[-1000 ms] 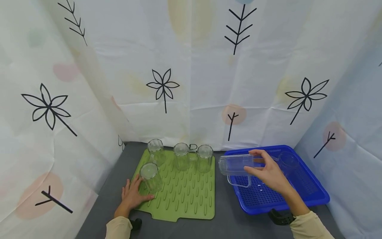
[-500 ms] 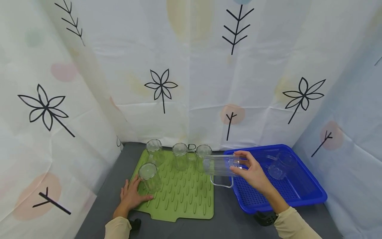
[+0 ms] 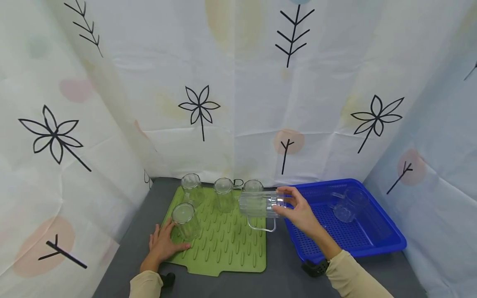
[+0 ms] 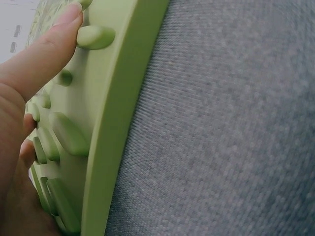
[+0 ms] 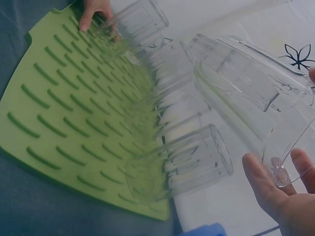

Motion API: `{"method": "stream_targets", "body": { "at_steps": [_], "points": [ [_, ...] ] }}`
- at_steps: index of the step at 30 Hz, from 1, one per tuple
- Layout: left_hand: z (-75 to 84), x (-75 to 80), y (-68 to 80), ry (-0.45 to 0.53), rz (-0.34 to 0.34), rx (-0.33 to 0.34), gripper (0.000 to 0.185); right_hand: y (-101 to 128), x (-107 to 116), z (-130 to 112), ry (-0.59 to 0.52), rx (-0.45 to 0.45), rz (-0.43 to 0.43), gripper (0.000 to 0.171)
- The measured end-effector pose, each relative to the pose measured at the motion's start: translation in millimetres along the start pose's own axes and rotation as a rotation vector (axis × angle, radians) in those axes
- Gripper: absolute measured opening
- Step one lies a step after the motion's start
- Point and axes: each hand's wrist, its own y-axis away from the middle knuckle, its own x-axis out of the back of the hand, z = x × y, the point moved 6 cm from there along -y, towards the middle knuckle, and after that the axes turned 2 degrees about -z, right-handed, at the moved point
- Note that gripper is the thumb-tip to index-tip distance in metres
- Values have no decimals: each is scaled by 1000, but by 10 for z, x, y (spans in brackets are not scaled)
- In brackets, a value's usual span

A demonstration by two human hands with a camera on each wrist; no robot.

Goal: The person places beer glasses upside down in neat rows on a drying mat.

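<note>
My right hand point(image 3: 299, 211) pinches a clear glass mug point(image 3: 257, 205) by one end, thumb and fingers on opposite sides. The mug lies sideways in the air, its handle hanging downward, over the right part of a green drying mat point(image 3: 231, 260). On the mat's left edge rests my left hand point(image 3: 162, 244), thumb stretched out and fingers spread beside an upright glass mug point(image 3: 186, 223). In the left wrist view its thumb point(image 4: 44, 59) lies straight over the mat's raised bumps. Along the back of the mat stand several glass mugs point(image 3: 224, 196); the held mug overlaps the rightmost one.
Right of the mat sits a blue perforated basket point(image 3: 372, 251) holding another glass mug point(image 3: 348, 205), tilted. Both stand on a grey tabletop point(image 3: 275, 281). A patterned white curtain point(image 3: 257, 157) closes off the back and both sides.
My right hand has carried the glass mug leftward from over the basket to over the mat's right side. The left hand stays in place.
</note>
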Motion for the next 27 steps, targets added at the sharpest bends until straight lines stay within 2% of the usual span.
{"method": "stream_targets", "body": {
  "at_steps": [8,14,18,23,27],
  "points": [
    [-9,48,9,-25,-23,32,117,-167,-219,52,-76,10,-14,58],
    [9,47,-17,-31,-18,2,115,-243,-330,115,-100,-1,-11,61],
    [25,87,-27,-8,-66,-11,120,-269,-384,145,-117,-8,-17,61],
    [169,244,14,85,-151,-37,131,-282,-423,152,-121,-8,-27,61],
    [347,471,86,131,-158,-81,136,-288,-470,161,-130,-11,-51,60]
  ]
}}
